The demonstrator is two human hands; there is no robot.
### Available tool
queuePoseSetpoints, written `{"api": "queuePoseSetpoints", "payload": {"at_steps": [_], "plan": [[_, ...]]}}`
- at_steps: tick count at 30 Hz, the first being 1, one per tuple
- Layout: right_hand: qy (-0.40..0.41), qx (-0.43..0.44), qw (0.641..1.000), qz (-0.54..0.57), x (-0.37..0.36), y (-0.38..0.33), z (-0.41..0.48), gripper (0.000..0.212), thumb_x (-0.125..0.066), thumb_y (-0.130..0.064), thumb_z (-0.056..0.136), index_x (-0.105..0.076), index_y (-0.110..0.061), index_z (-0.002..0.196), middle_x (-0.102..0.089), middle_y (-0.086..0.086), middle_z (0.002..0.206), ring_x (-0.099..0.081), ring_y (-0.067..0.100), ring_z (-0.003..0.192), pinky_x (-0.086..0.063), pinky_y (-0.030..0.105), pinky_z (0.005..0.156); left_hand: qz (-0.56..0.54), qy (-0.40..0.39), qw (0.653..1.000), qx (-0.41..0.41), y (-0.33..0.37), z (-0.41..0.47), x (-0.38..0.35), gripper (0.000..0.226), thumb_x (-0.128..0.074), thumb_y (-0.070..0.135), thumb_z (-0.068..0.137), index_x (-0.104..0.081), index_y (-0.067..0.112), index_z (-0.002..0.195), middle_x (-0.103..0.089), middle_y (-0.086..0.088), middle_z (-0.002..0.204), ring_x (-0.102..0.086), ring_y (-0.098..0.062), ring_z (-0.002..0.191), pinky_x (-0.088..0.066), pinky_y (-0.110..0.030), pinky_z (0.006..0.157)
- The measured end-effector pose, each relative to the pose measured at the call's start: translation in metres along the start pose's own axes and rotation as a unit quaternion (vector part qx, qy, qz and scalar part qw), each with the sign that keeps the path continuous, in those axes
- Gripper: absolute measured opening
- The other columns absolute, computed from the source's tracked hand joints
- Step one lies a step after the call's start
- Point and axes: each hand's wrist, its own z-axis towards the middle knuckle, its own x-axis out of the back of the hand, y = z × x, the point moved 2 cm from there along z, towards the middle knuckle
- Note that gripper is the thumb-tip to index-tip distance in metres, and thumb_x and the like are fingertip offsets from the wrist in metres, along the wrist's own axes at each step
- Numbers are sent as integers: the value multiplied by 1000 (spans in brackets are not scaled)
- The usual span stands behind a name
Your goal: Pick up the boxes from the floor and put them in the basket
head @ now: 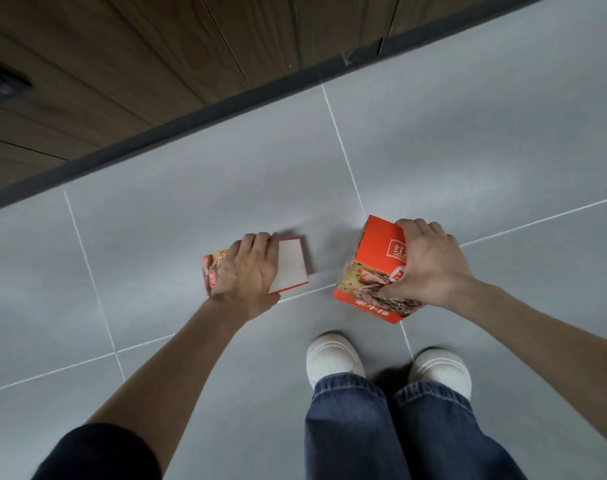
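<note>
Down on the grey tile floor (191, 220), both boxes are grabbed. The left grip (250, 268) is curled over the left box (290, 265), white face up, low by a grout line. The right grip (430, 261) clutches the right box (375, 271) — orange, tilted — just ahead of the white shoes (333, 358).

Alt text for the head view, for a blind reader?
From above: the left hand grips a flat box and the right hand a tilted orange box, low over grey floor tiles. White shoes and blue jeans show below.
</note>
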Motion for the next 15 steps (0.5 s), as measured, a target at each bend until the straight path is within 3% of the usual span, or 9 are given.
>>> {"api": "queuePoseSetpoints", "payload": {"at_steps": [3, 7, 11, 15], "plan": [[4, -5, 1000, -10, 12, -3, -4, 98, -83, -47, 53, -34, -15, 132, -48, 5, 127, -42, 25, 120, -34, 39, 99, -166, 19, 986, 22, -15, -11, 6, 101, -73, 50, 68, -23, 9, 146, -34, -5, 141, -31, -23, 130, -32, -31, 107], [17, -7, 1000, -20, 21, -5, -5, 97, -84, -47, 52, -35, -15, 130, -49, 5, 125, -43, 25, 119, -34, 39, 99, -368, 28, 925, 93, -22, -23, 0, 110, -73, 60, 53, -32, 12, 143, -38, -1, 142, -31, -18, 132, -21, -15, 103], [20, -3, 999, -29, 15, -6, -1, 97, -84, -47, 53, -35, -15, 131, -49, 5, 126, -43, 25, 119, -35, 39, 99, -424, 52, 892, 147, -27, -28, -25, 104, -82, 42, 54, -35, 12, 142, -40, -3, 142, -32, -20, 132, -21, -15, 101], [5, 12, 999, -46, 3, -10, -1, 100, -84, -48, 53, -33, -15, 133, -48, 5, 128, -43, 25, 121, -35, 39, 101, -384, 34, 904, 184, -40, -36, -47, 102, -84, 29, 63, -28, 7, 145, -35, -8, 147, -29, -25, 135, -25, -27, 108]]}}
